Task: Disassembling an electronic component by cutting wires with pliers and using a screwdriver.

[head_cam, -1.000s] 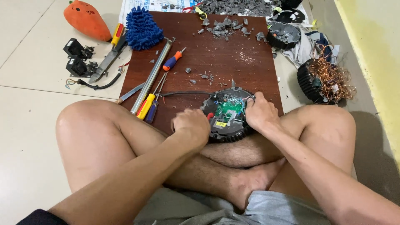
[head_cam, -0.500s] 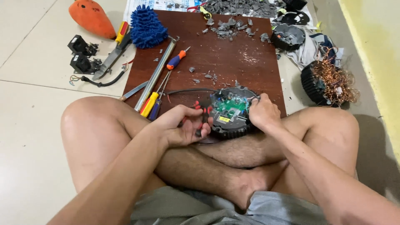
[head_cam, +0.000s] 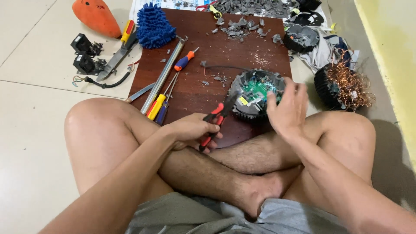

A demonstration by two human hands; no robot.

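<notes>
The right hand looks blurry and hides part of the round motor. The top edge cuts off the grey scrap pile.

round black motor, green board exposed, beside red-handled pliers.

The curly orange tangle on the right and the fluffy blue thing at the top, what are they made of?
The tangle looks like bare copper wire: thin, shiny, reddish-orange strands spilling from a black round part. The blue thing looks like a soft fabric mitt of fat fuzzy noodles, probably microfibre; matte, not shiny.
</notes>
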